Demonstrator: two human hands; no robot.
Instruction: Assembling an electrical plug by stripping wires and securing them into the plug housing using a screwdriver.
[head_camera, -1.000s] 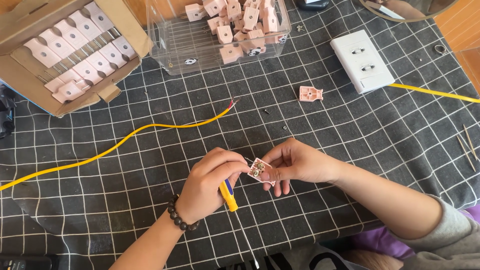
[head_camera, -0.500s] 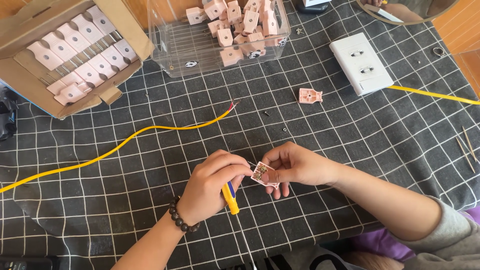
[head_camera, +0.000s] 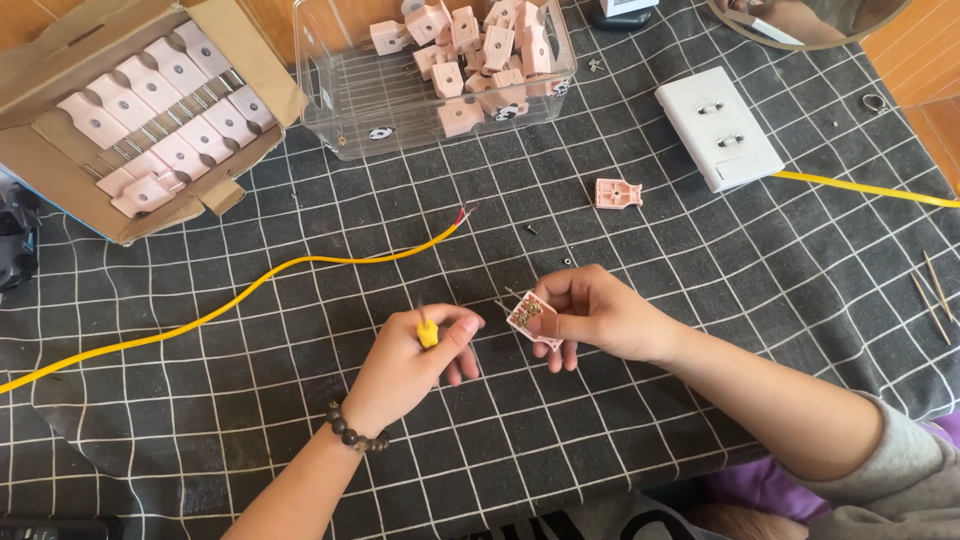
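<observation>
My right hand (head_camera: 605, 318) pinches a small pink socket insert (head_camera: 531, 317), its metal contacts facing up, just above the checked cloth. A hand's width to its left, my left hand (head_camera: 412, 365) is closed around a yellow-handled screwdriver (head_camera: 427, 330) whose thin tip points away from me. The tool's tip is apart from the insert. A yellow cable (head_camera: 300, 270) with bared red and dark wire ends (head_camera: 466, 212) lies on the cloth beyond both hands.
A cardboard box (head_camera: 120, 120) of pink inserts sits at the far left, a clear plastic tub (head_camera: 430, 75) of more at the top. A white double switch plate (head_camera: 720, 128), a loose pink insert (head_camera: 617, 193) and tiny screws (head_camera: 567, 262) lie on the dark grid cloth (head_camera: 760, 300).
My left hand has drawn the screwdriver off the insert and moved left, turning its tip up and away. My right hand still holds the insert in about the same spot.
</observation>
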